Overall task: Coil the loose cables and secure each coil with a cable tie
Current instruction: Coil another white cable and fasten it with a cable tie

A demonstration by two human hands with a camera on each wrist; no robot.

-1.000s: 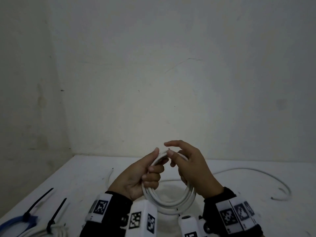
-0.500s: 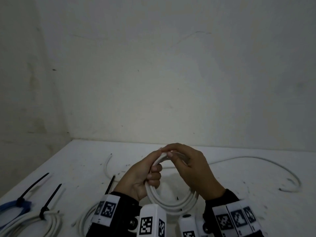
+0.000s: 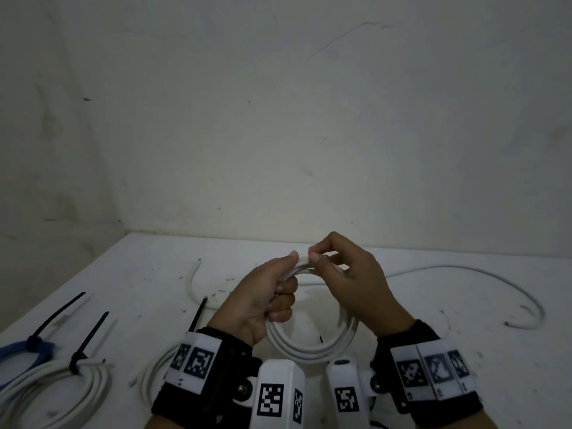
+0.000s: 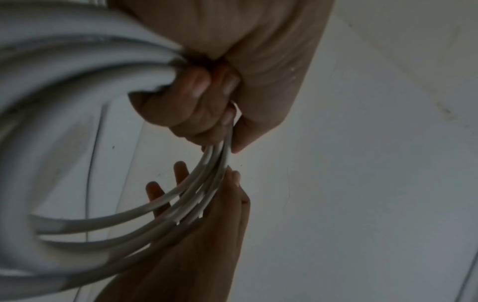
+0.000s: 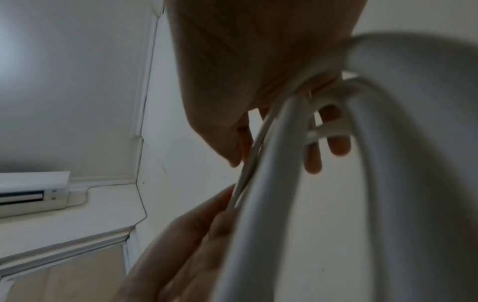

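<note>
White table (image 3: 433, 382) against a bare wall; at lower centre the left hand (image 3: 263, 298) grips a white coil (image 3: 309, 348), fingers curled round it, while the right hand (image 3: 356, 283) pinches its top strand.

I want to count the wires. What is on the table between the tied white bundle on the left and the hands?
In the head view, another white coil with a black tie lies between the tied white bundle and the left hand.

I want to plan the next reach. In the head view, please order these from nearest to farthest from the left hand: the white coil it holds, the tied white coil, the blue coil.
1. White coil, gripped in the left hand.
2. Tied white coil, lower left.
3. Blue coil, far left edge.
</note>
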